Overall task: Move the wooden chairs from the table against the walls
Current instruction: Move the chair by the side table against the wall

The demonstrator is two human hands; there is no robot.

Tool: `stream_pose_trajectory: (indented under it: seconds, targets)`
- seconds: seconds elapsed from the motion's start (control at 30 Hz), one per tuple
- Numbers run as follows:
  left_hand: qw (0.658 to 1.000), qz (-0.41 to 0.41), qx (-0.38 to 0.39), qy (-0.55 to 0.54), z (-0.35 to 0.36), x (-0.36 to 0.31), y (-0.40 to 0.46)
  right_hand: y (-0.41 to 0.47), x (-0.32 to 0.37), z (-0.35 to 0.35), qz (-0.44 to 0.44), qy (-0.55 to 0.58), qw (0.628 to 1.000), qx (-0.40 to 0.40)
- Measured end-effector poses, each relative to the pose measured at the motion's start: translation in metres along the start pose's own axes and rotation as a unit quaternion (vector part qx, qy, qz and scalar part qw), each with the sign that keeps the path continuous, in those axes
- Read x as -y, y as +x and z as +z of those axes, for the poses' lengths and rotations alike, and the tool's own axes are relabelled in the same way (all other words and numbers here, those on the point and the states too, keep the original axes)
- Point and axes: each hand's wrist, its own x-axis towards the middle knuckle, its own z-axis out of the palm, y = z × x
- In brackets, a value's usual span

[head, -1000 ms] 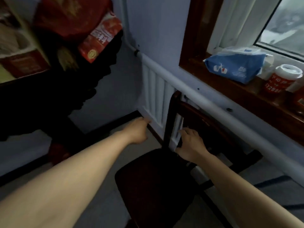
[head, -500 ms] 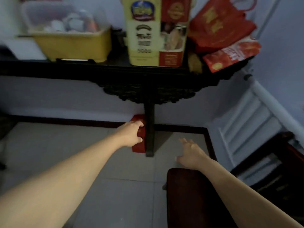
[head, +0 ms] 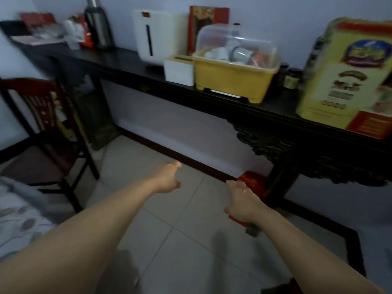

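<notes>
Left hand: the left hand (head: 166, 179) is seen at the centre of the frame, stretched out over the tiled floor (head: 174, 240); its fingers are loosely curled and nothing is held.
Right hand: the right hand (head: 244, 203) is seen right of centre, lower than the left, with fingers spread and relaxed; nothing is held, and no object is touched.
Behind the right hand: a red object (head: 253, 183) is seen on the floor at the foot of the dark leg of the desk (head: 250, 109).
Wooden chair: one wooden chair (head: 42, 132) stands at the left edge of the frame, well apart from both hands, with its slatted back near the left end of the desk; how it meets the wall cannot be told.
Bed: a patterned cover (head: 19, 215) lies at the lower left, just beside the chair.
Desk: a long dark carved desk runs against the wall from upper left to right edge.
On the desk: a yellow bin (head: 233, 76) with a clear lid is placed at upper centre, a white box (head: 179, 70) touching its left side, a white appliance (head: 157, 37) behind that, a dark flask (head: 98, 24) further left, and a large yellow carton (head: 347, 75) at the right edge.
Upper left: small items there are blurred.
</notes>
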Motion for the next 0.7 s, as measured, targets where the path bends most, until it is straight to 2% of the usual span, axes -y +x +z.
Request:
stream_pose_trajectory:
  seconds: [0.3, 0.7]
  targets:
    - [0.993, -0.105, -0.019, -0.043, -0.053, 0.134, -0.013, 0.078, 0.129, 0.006, -0.111, -0.041, 0.992, 0.035]
    - [0.969, -0.227, -0.073, -0.065, -0.1, 0.225, 0.005, 0.182, 0.259, 0.003, -0.26, -0.082, 0.959, 0.084]
